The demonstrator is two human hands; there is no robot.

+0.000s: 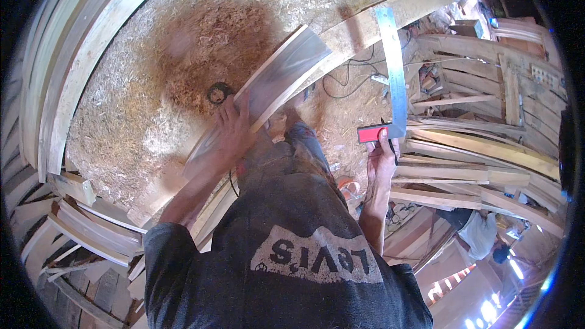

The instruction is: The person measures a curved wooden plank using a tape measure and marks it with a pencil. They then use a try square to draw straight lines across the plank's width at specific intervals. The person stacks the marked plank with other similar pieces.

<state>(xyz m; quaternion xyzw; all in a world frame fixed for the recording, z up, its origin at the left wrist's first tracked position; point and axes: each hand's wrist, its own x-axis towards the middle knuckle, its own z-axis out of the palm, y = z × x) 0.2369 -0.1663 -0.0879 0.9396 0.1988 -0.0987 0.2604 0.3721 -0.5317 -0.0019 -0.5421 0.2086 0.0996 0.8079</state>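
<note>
Floor [140, 122]: covered in sawdust and shavings, darker brown patch near the middle.
Timber stacks [475, 158]: planks piled right, more curved boards left.
Board [274, 85]: long, blurred, tilted across the centre; left hand [234, 131] wrapped around its lower part.
Square [393, 67]: metal blade upright, red stock at the bottom, right hand [381, 158] closed on the stock.

The board [274, 82] is bare, smooth-planed wood; the square [393, 67] has a dull metal blade and glossy red stock; sawdust [152, 73] looks coarse and fibrous.
</note>
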